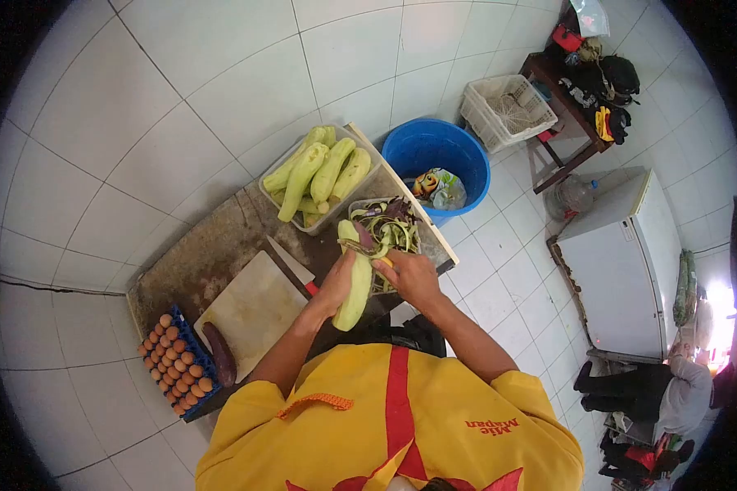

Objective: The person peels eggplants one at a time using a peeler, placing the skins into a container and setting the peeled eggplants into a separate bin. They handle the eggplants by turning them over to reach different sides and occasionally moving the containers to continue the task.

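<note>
My left hand [334, 286] is wrapped round a mostly peeled, pale green eggplant [353, 303], tilted over the counter edge. My right hand [413, 280] is closed on a peeler [387, 262] with a yellow handle, held against the eggplant's upper part; its blade is hidden. A strip of purple skin [363, 236] hangs at the eggplant's upper end. Just beyond my hands, dark and green peelings [397, 225] fill a container. A knife [287, 266] lies beside my left hand along the white cutting board [250, 307]. An unpeeled purple eggplant [219, 352] rests at the board's left.
A plastic tub [372, 178] of several peeled eggplants stands at the counter's back. An egg tray [204, 360] sits at the left. On the floor are a blue bin [436, 135] and a white chest freezer [610, 278]. Another person [655, 393] is at the far right.
</note>
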{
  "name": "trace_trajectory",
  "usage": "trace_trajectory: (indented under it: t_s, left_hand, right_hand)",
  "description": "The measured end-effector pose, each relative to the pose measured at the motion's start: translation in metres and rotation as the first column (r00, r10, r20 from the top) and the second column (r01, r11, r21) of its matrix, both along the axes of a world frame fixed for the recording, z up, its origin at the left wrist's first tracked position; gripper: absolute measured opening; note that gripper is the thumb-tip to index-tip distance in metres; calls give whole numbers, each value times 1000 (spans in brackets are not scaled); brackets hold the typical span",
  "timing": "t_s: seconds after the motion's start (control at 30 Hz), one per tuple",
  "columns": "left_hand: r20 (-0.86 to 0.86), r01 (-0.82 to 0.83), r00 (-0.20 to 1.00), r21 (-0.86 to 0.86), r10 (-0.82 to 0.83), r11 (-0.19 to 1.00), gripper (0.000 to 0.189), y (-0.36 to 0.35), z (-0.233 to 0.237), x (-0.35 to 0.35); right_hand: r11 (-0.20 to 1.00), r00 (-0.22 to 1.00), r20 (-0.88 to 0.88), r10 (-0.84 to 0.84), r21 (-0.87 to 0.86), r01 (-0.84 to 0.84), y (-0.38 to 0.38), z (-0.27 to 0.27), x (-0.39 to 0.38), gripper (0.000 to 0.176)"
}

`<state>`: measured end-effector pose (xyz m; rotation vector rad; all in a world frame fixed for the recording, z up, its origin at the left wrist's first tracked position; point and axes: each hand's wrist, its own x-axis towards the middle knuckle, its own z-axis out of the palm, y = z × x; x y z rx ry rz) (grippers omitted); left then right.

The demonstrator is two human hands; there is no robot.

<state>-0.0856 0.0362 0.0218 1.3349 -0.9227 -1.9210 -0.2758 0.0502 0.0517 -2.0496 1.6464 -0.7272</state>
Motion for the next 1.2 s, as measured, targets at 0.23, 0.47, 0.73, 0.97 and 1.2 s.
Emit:
trace_trajectory:
  t_s: [0.23, 0.47, 0.73, 0.97, 1.2]
  left_hand:
    - [-60, 39, 998, 106, -32, 994, 56, 0, -4, 14]
    - [-21, 80, 997, 79, -79, 994, 54, 4, -8, 14]
    - [61, 172, 983, 43, -174, 984, 53, 4, -14, 21]
    - [-33, 216, 976, 63, -214, 974, 43, 11, -21, 28]
    - [25, 187, 982, -116, -186, 975, 38, 1, -22, 9]
  right_hand:
    - [1000, 999, 51, -17, 18, 16, 6, -17, 9, 45]
    - [996, 1000, -5, -11, 87, 11, -5, -16, 3, 48]
    - [991, 997, 55, -50, 127, 43, 1, -34, 8, 45]
    - [982, 992, 116, -39, 191, 17, -8, -34, 9, 44]
    - [992, 999, 19, -30, 126, 27, -1, -34, 7, 44]
